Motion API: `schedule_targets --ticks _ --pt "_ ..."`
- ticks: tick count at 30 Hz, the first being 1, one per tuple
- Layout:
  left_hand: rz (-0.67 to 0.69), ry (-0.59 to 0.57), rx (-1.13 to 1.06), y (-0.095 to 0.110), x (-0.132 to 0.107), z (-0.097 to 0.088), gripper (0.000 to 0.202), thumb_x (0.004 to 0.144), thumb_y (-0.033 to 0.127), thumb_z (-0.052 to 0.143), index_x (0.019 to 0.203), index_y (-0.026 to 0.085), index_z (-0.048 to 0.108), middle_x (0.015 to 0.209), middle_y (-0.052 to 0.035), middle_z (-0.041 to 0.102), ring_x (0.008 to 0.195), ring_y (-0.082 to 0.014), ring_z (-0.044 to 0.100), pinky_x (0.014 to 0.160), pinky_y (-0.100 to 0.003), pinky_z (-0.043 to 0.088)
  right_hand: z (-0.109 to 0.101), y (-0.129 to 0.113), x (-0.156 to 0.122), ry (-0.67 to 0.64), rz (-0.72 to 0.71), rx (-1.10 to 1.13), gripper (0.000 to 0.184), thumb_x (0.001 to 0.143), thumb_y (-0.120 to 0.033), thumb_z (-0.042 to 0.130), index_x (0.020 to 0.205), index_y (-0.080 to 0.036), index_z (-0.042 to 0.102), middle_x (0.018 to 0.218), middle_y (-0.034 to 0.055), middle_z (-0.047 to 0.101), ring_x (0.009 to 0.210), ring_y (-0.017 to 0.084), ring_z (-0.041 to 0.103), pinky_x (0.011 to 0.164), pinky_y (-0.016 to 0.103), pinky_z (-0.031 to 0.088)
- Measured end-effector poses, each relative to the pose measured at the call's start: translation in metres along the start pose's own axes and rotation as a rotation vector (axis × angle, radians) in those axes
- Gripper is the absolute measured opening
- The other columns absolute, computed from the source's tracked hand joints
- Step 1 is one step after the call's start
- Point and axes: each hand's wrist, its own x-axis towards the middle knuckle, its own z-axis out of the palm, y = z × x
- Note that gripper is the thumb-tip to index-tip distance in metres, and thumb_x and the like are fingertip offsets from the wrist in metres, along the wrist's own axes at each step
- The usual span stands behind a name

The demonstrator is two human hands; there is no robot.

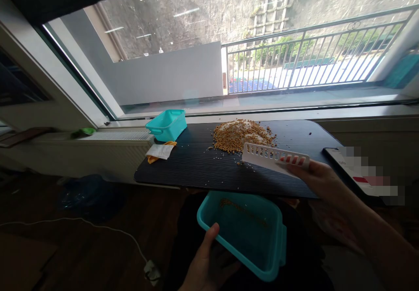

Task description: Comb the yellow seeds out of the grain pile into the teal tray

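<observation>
My left hand (209,256) grips the near-left rim of a teal plastic tub (280,225), its thumb over the edge. The tub is tilted on my lap below the table's front edge, with a thin scatter of yellow grains inside. In my right hand (316,175) is a white slotted plastic strip (262,156), held by its right end. The strip's left end is at the near edge of a heap of yellow beans or kernels (229,142) mixed with white, rice-like grains (234,128). Loose grains lie around the heap on the dark table (193,169).
A smaller teal basket (173,127) stands at the table's left end, behind a white paper on a yellow cloth (161,151). A phone (342,164) lies at the right end. The window is behind; a radiator (118,135), cable and power strip (152,272) are left.
</observation>
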Motion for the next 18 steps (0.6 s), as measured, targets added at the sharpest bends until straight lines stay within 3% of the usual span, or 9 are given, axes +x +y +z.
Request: schedule_targets --ticks 6,13,18 --pt "0.013 -0.007 0.013 0.001 -0.001 0.002 0.060 0.080 0.049 0.054 0.128 0.014 0.044 0.120 -0.0154 0.061 0.109 -0.0296 0.058 0.095 -0.044 0.043 -0.003 -0.002 -0.004 0.035 0.019 0.008 0.036 0.055 -0.049 0.076 0.076 -0.020 0.073 0.093 0.0084 0.070 0.092 0.026 0.062 0.094 0.042 0.044" --pt "0.022 0.002 -0.002 0.002 0.000 0.001 0.062 0.080 0.048 0.055 0.130 0.014 0.042 0.121 -0.0156 0.060 0.110 -0.0307 0.058 0.094 -0.045 0.044 0.010 0.002 0.004 -0.059 -0.015 0.072 0.031 0.055 -0.048 0.076 0.062 -0.020 0.068 0.084 0.0056 0.070 0.092 0.024 0.062 0.095 0.040 0.043" --pt "0.028 -0.025 0.014 0.002 0.002 -0.002 0.062 0.079 0.048 0.056 0.128 0.014 0.044 0.122 -0.0154 0.059 0.111 -0.0309 0.057 0.095 -0.044 0.044 0.004 -0.003 -0.001 -0.089 0.057 0.046 0.031 0.056 -0.047 0.076 0.072 -0.020 0.072 0.093 0.0079 0.071 0.097 0.027 0.061 0.097 0.043 0.041"
